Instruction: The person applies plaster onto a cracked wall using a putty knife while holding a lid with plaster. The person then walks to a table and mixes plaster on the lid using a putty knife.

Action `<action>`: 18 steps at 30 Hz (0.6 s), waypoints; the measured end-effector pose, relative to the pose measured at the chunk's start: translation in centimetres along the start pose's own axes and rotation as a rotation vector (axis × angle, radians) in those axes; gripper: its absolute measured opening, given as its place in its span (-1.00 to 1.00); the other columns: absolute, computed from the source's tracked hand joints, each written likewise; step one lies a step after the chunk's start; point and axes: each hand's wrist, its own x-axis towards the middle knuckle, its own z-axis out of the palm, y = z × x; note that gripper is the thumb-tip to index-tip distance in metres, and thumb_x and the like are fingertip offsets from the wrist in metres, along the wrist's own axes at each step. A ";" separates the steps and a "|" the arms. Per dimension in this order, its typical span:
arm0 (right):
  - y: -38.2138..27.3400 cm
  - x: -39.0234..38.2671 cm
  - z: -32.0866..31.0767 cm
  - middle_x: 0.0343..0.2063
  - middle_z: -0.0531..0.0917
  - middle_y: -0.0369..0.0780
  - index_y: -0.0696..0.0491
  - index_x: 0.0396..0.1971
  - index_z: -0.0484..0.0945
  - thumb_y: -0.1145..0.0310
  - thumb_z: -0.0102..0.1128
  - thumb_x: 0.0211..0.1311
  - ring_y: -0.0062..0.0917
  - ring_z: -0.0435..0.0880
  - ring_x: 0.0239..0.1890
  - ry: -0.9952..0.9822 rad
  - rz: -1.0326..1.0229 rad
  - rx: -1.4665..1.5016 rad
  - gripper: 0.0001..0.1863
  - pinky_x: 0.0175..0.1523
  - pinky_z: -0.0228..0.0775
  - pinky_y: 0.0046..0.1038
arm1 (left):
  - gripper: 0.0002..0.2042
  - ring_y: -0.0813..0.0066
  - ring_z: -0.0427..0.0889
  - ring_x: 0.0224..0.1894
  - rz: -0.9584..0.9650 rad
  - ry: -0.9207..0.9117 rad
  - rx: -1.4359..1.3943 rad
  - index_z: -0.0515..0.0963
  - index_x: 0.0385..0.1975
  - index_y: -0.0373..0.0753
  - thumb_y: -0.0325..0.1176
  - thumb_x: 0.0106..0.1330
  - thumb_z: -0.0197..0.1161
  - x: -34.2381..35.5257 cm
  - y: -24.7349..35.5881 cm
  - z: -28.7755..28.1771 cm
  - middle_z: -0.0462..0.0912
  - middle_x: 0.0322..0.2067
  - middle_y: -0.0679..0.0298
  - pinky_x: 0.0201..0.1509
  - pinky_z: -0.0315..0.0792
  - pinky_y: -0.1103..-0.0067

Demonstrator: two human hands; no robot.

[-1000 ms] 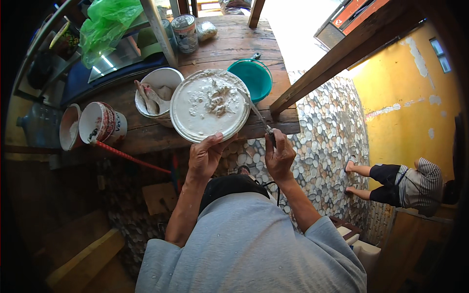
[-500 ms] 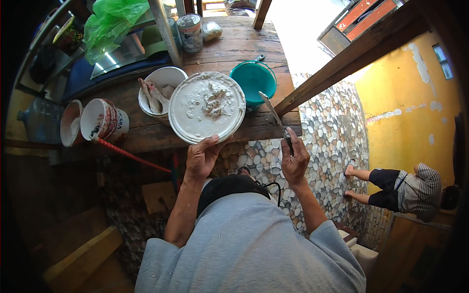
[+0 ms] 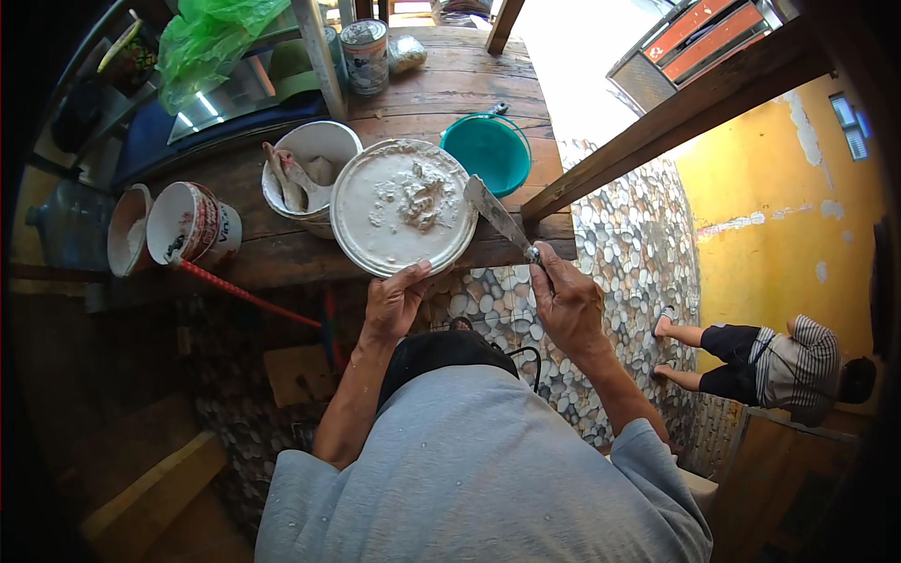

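My left hand [image 3: 394, 300] grips the near rim of a round white lid [image 3: 375, 211], thumb on top and fingers mostly hidden below. Lumpy white paste [image 3: 422, 202] lies on the middle of that lid. In my right hand [image 3: 571, 305] is a putty knife [image 3: 499, 214], my fingers closed round its handle. Its flat blade, smeared with white, points up and left with the tip close to the lid's right edge. Behind the lid, on its left, stands a white bucket [image 3: 319, 141] with tools in it. A teal bucket [image 3: 488, 155] is just beyond the blade.
Two used paint buckets [image 3: 199, 223] stand on the left of the wooden table [image 3: 450, 89], beside a red-wrapped handle [image 3: 246, 293]. A paint can [image 3: 365, 61] is at the back. One wooden beam [image 3: 685, 113] slants across the right. Another person [image 3: 751, 361] stands far right.
My right hand has turned the putty knife and brought its blade left, closer to the lid. The lid has shifted slightly right in my left hand.
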 end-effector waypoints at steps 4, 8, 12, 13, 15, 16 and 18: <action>-1.6 -0.7 0.4 -0.41 0.67 -0.04 0.13 -0.02 0.52 0.32 0.09 0.28 -0.18 0.65 -0.44 -0.052 0.064 0.248 -0.68 -0.34 0.44 -0.28 | -0.49 0.18 0.52 0.09 -0.002 0.001 -0.028 0.18 0.20 -0.43 -0.62 0.23 0.11 0.0 -0.2 0.1 0.46 0.07 0.01 0.19 0.47 0.24; -1.7 -0.2 1.1 -0.44 0.66 -0.09 0.12 0.00 0.51 0.33 0.11 0.27 -0.23 0.64 -0.48 0.058 0.028 0.333 -0.67 -0.37 0.44 -0.30 | -0.53 0.20 0.56 0.04 -0.053 -0.063 -0.027 0.24 0.15 -0.47 -0.61 0.22 0.13 0.2 0.6 0.2 0.50 0.03 0.01 0.17 0.50 0.29; -2.8 1.0 0.4 -0.52 0.60 -0.14 0.11 0.03 0.49 0.33 0.14 0.25 -0.30 0.61 -0.55 0.007 -0.041 0.110 -0.64 -0.41 0.43 -0.32 | -0.47 0.18 0.55 0.06 -0.092 -0.108 0.087 0.19 0.20 -0.47 -0.59 0.20 0.13 0.1 0.6 -0.9 0.48 0.06 0.00 0.17 0.49 0.26; -3.1 1.1 0.4 -0.55 0.57 -0.16 0.10 0.04 0.48 0.33 0.14 0.25 -0.32 0.59 -0.58 -0.036 -0.061 0.018 -0.63 -0.42 0.43 -0.32 | -0.47 0.18 0.55 0.06 -0.093 -0.109 0.088 0.19 0.20 -0.47 -0.59 0.20 0.13 0.2 0.5 -1.3 0.48 0.06 0.00 0.17 0.49 0.26; -3.4 1.0 0.6 -0.58 0.53 -0.18 0.09 0.05 0.47 0.32 0.15 0.24 -0.34 0.57 -0.60 -0.076 -0.078 -0.075 -0.61 -0.44 0.43 -0.33 | -0.47 0.18 0.56 0.04 -0.100 -0.061 0.091 0.19 0.19 -0.48 -0.60 0.19 0.13 0.4 0.5 -1.6 0.49 0.04 -0.02 0.14 0.52 0.26; -3.6 0.8 1.0 -0.55 0.56 -0.16 0.10 0.05 0.47 0.32 0.14 0.25 -0.30 0.58 -0.58 -0.101 -0.088 -0.085 -0.62 -0.43 0.43 -0.31 | -0.47 0.18 0.56 0.04 -0.100 -0.064 0.093 0.19 0.19 -0.48 -0.60 0.19 0.13 0.3 0.6 -1.7 0.49 0.04 -0.02 0.14 0.52 0.26; -3.4 0.4 1.8 -0.53 0.58 -0.15 0.10 0.05 0.47 0.32 0.12 0.25 -0.27 0.59 -0.56 -0.120 -0.094 -0.102 -0.62 -0.41 0.44 -0.29 | -0.48 0.18 0.58 0.02 -0.136 -0.085 0.084 0.20 0.18 -0.51 -0.61 0.18 0.13 0.1 1.2 -0.7 0.49 0.03 -0.02 0.10 0.54 0.26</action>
